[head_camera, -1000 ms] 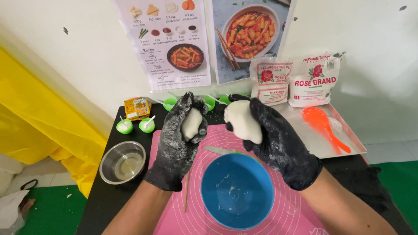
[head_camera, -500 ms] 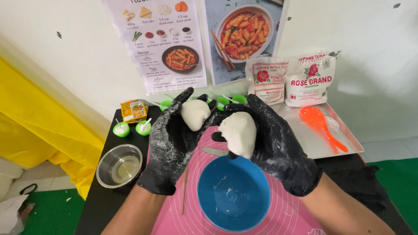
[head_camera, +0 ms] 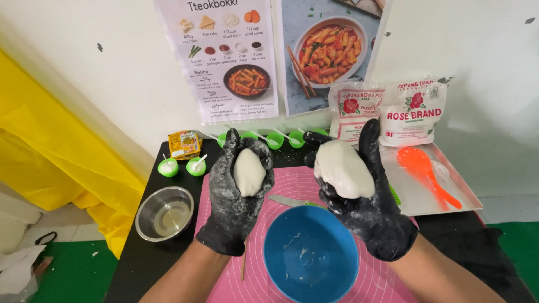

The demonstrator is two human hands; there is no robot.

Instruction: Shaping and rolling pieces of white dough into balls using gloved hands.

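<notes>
Both my hands wear black gloves dusted with white flour. My left hand [head_camera: 233, 196] cups a small lump of white dough [head_camera: 249, 171] in its curled fingers. A larger lump of white dough [head_camera: 342, 168] rests in the palm of my right hand [head_camera: 365, 207], with the fingers spread behind it. Both hands are raised above a pink silicone mat [head_camera: 292, 188] and a blue bowl [head_camera: 310, 255] with dough traces inside.
A steel bowl of liquid [head_camera: 164, 212] stands left of the mat. Small green cups [head_camera: 196, 166] line the back of the black table, beside a yellow packet [head_camera: 185, 144]. A metal tray [head_camera: 426, 196] holds an orange spoon [head_camera: 424, 171] and two flour bags [head_camera: 414, 112]. A knife [head_camera: 286, 200] lies on the mat.
My left hand has closed round the small dough lump. My right hand has turned palm up and lifted the bigger lump a little.
</notes>
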